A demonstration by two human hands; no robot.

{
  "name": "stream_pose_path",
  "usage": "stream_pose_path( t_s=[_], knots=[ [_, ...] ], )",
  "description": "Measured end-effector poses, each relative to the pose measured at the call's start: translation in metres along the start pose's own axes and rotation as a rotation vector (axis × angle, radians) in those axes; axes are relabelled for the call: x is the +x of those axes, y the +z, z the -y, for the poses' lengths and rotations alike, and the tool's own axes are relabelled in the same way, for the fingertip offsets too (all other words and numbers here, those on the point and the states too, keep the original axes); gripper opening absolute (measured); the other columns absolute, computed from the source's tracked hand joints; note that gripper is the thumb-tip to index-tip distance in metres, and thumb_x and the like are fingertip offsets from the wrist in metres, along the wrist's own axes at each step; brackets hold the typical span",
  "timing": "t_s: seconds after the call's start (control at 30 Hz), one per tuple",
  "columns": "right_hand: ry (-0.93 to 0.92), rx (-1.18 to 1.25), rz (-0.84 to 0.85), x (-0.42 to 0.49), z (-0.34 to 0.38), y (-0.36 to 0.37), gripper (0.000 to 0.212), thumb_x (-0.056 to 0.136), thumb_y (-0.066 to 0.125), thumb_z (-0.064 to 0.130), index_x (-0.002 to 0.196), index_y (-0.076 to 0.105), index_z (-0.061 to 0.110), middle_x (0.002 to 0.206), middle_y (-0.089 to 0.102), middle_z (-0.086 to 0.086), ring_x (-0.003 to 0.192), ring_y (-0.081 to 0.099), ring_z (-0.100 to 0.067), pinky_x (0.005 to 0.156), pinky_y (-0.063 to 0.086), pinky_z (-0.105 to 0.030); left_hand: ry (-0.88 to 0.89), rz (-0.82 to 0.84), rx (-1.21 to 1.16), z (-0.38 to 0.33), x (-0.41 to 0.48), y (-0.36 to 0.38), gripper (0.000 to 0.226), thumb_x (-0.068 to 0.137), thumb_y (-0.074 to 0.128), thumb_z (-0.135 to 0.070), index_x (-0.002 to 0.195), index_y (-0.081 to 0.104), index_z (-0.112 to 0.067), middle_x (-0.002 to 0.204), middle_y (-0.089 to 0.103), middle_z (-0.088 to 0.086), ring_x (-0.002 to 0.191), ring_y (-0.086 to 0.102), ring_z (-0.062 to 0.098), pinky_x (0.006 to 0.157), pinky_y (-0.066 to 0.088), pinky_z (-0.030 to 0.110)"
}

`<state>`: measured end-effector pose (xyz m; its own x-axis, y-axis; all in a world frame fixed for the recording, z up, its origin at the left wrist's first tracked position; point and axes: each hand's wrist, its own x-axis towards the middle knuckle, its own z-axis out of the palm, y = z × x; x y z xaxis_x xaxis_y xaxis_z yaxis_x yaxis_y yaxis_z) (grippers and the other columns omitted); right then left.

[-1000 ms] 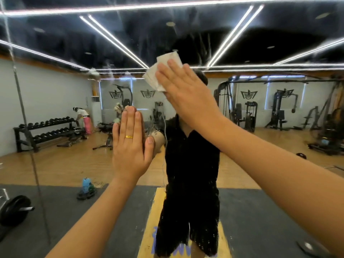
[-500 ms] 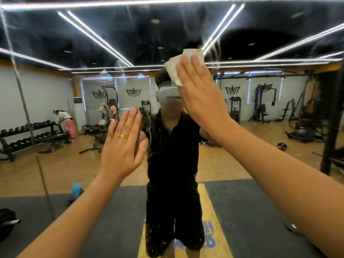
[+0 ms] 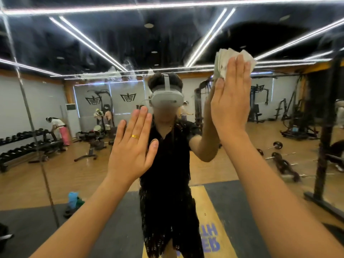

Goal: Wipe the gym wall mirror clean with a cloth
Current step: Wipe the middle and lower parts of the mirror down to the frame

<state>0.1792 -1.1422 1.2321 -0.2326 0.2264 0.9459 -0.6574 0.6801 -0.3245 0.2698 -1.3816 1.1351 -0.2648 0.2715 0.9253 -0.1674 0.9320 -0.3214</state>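
One view logged: head camera, wide-angle, worn at the person's eye level. We find it facing the large glass wall mirror point(image 3: 111, 43) almost square-on and tilted slightly up. The reflected white ceiling light strips point(image 3: 167, 5) fill the top of the frame and bend toward the edges.

Range is near. Both bare forearms enter from the lower corners, and the left hand point(image 3: 133, 144) and right hand point(image 3: 230, 101) meet the glass. At centre the camera sees its own mount reflected, a pale grey strapped headset point(image 3: 166, 98). The reflected wooden gym floor point(image 3: 232, 164) spreads across the lower half.
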Motion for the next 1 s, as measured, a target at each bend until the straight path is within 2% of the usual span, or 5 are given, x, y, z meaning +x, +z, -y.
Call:
stream_pose_path(
  t_s=[0.3,0.43,0.57,0.67,1.0],
  knots=[
    [0.069,0.021,-0.011,-0.011,-0.018,-0.005,0.055,0.112,0.027,0.029,0.164,0.018,0.013,0.173,0.013,-0.001,0.16,0.003,-0.019,0.13,0.006,-0.033,-0.003,-0.029,0.01,-0.001,0.0,0.001,0.067,0.108,0.034,-0.039,0.164,0.017,-0.006,0.173,0.01,0.011,0.16,0.008,0.025,0.13,0.007,0.047],
    [0.035,0.052,-0.022,0.03,0.002,-0.004,0.053,0.112,0.031,0.027,0.163,0.024,0.014,0.172,0.017,-0.003,0.16,0.006,-0.024,0.129,0.018,-0.042,-0.004,-0.042,0.017,-0.001,0.001,0.002,0.067,0.108,0.034,-0.039,0.164,0.017,-0.006,0.173,0.01,0.011,0.16,0.009,0.026,0.13,0.007,0.047],
    [-0.077,0.101,0.013,0.043,0.02,-0.001,0.051,0.111,0.032,0.026,0.16,0.031,0.013,0.17,0.023,-0.004,0.159,0.01,-0.026,0.129,0.02,-0.048,-0.002,-0.053,-0.002,-0.003,0.0,0.002,0.067,0.108,0.036,-0.038,0.164,0.018,-0.005,0.172,0.011,0.012,0.16,0.01,0.026,0.13,0.009,0.048],
    [-0.206,0.076,0.055,0.043,0.023,-0.001,0.051,0.111,0.03,0.026,0.159,0.033,0.012,0.169,0.025,-0.006,0.159,0.012,-0.026,0.13,0.009,-0.04,-0.001,-0.061,-0.001,-0.002,0.002,0.002,0.067,0.108,0.037,-0.037,0.163,0.019,-0.005,0.172,0.012,0.012,0.16,0.012,0.027,0.129,0.011,0.05],
    [-0.422,0.023,0.11,-0.013,0.017,0.007,0.05,0.11,0.035,0.022,0.158,0.036,0.007,0.167,0.03,-0.009,0.157,0.018,-0.028,0.129,0.015,-0.044,-0.019,-0.047,0.006,-0.003,0.003,0.003,0.067,0.108,0.036,-0.038,0.164,0.019,-0.005,0.172,0.012,0.011,0.16,0.009,0.025,0.13,0.007,0.047]
  ],
)
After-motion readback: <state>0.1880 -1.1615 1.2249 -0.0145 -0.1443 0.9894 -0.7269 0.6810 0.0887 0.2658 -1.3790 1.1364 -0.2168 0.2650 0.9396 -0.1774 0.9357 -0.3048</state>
